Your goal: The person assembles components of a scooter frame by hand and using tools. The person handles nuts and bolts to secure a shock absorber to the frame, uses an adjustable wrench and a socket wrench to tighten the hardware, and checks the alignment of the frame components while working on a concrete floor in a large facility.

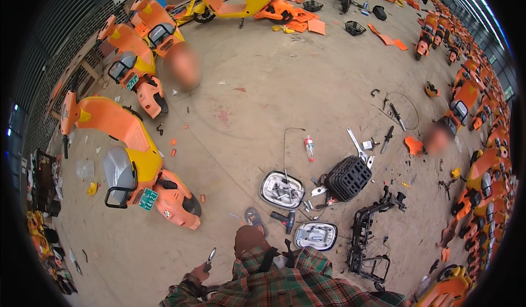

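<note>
My left hand [200, 273] is at the lower edge, left of my brown-clad knee [251, 242]. Its fingers close around a shiny silver hand tool [210, 256] that points upward; the tool's exact kind is too small to make out. My plaid sleeves fill the bottom of the picture, and my right hand does not show. To the right of the knee lies a cordless drill [286, 220] on the floor. Beside it are two shallow white trays with dark rims: one [282, 203] holds loose metal parts, the other [329, 236] sits nearer me.
A black plastic basket [348, 178], a large adjustable wrench [356, 142] and a bottle [309, 148] lie ahead. A bare black scooter frame [359, 236] stands at the right. An orange-yellow scooter [139, 148] is at the left, with rows of scooters [482, 170] far right.
</note>
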{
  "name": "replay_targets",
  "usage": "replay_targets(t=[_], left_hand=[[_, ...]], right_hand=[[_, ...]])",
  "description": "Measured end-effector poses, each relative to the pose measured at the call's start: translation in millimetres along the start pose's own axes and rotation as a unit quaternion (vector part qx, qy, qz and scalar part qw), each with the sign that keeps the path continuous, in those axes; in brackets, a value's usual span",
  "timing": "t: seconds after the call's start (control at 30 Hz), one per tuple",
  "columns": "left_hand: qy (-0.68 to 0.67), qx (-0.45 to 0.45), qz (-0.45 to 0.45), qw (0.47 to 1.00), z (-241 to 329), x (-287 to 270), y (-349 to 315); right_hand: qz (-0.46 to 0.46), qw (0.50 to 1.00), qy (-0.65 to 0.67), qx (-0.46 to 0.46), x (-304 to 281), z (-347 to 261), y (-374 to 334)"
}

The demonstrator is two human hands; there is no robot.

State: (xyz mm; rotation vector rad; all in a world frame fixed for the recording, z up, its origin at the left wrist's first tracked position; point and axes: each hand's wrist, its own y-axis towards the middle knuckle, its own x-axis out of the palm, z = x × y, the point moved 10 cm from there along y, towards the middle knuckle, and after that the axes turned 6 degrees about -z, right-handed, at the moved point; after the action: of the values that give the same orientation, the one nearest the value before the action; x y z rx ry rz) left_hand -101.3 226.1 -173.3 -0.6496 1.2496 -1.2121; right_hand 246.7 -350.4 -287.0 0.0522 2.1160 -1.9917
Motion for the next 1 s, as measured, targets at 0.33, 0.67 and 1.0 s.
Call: replay_targets(t=[0.33, 0.67, 1.0], left_hand=[[0.308, 0.152, 0.145, 0.928, 128.7, -329.0, -56.0], [-0.055, 0.171, 0.223, 0.958, 160.4, -315.8, 80.8], [-0.085, 0.133, 0.063, 0.985, 313.7, -436.5, 213.4]], right_hand=[[0.116, 0.989, -0.051, -0.081, -219.7, -267.8, -45.3], [0.088, 0.994, -0.018, -0.063, -249.9, -359.8, -3.8], [0.152, 0.981, 0.091, -0.085, -381.1, -469.2, 39.4]])
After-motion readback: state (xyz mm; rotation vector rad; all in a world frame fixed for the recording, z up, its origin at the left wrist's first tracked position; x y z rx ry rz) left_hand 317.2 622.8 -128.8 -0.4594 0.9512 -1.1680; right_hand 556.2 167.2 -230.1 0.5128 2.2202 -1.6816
